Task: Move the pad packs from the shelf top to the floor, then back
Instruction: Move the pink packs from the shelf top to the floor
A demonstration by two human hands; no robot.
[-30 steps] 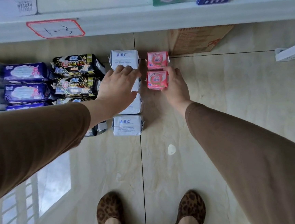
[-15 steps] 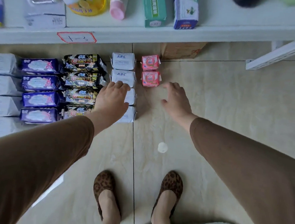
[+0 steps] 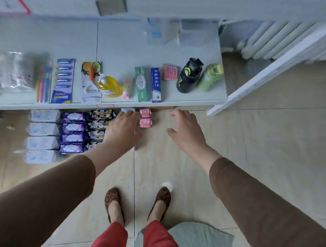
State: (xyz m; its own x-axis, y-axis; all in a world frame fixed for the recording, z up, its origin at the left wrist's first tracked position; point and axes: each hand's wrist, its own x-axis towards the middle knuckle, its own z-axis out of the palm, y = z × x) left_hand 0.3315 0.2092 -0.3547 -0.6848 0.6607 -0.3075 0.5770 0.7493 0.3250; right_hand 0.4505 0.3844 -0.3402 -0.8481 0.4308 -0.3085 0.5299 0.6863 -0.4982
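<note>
Your left hand (image 3: 123, 128) hangs with the grip apart, fingers relaxed, holding nothing, over the column of white packs nearest it. Your right hand (image 3: 187, 132) is spread wide, grip apart and empty, over bare tiled floor (image 3: 264, 152) that runs open to its right as far as the slanted white rail (image 3: 264, 77). Between the two hands lie two small pink packs (image 3: 145, 118), squarish and glossy, one beyond the other. To the left of your left hand, rows sit tight against the shelf edge (image 3: 41, 105): four black packs (image 3: 100, 124), partly covered, four purple packs (image 3: 73, 132), four pale soft-wrapped packs (image 3: 42, 135). All lie on the floor.
</note>
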